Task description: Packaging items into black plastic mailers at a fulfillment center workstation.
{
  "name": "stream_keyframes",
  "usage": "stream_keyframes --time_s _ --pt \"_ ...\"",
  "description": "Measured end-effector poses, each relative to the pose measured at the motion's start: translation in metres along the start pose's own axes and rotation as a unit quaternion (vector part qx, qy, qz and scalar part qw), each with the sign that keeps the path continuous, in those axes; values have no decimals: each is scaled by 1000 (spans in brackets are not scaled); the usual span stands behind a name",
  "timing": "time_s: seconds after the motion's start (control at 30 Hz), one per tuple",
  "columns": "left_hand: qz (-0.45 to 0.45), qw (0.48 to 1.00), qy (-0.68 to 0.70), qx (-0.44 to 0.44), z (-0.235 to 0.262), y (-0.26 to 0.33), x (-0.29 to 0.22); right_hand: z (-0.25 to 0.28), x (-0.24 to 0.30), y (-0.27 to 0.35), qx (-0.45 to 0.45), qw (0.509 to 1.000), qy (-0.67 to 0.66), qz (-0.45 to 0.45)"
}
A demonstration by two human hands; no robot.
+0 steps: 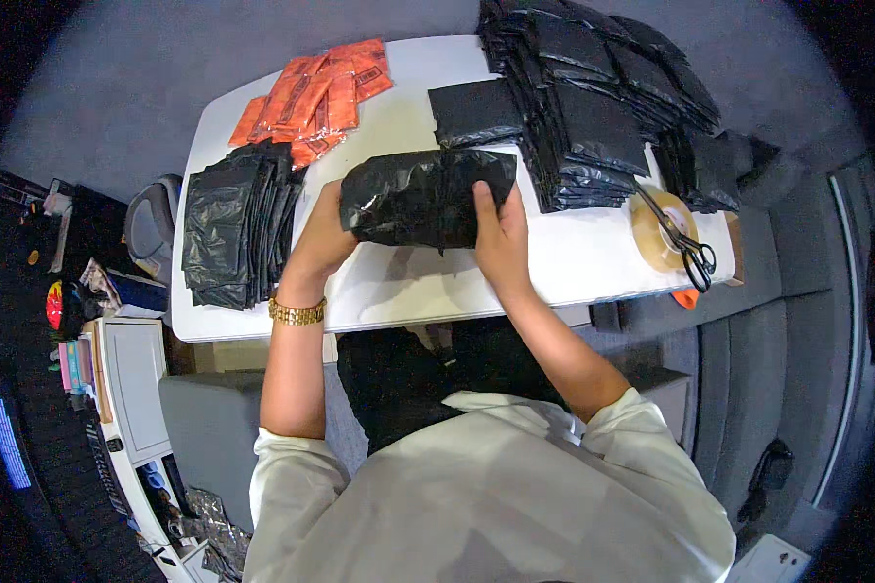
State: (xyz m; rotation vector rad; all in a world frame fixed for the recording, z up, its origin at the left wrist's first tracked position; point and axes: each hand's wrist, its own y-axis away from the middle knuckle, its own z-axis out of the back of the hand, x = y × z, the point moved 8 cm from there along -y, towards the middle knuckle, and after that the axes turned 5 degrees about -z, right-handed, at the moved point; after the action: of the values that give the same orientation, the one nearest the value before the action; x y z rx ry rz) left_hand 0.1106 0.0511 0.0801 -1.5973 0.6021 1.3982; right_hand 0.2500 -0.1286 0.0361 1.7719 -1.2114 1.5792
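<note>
Two hands share this grip: my left hand [323,233] clamps the left end of a black plastic-wrapped bundle [423,197] and my right hand [501,238] clamps its right end, fingers curled behind, thumbs on the near face. The bundle sits just above the white counter [574,262], at the middle, roughly at twelve o'clock from my chest. To do this well, I judge I should keep both ends level and press evenly, so the slippery film stays taut and the fold does not spring open. The bundle is glossy, crinkled, oblong, with a crease across its middle. At nine o'clock from it lies a slumped pile of black bags [231,228]; at eleven, orange packets [319,95]; at one to two o'clock, a tall stack of flat black parcels [593,117]; at three, a tape roll [659,231] with scissors [688,248] on it.
</note>
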Motion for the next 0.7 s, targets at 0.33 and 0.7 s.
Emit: stream_keyframes --time_s 0.33,0.7 --pt "-48 973 -171 148 1 -36 -55 0 -3 -17 119 992 38 1" --pt "-79 889 -393 221 -24 -43 -73 -21 63 -50 179 960 203 75"
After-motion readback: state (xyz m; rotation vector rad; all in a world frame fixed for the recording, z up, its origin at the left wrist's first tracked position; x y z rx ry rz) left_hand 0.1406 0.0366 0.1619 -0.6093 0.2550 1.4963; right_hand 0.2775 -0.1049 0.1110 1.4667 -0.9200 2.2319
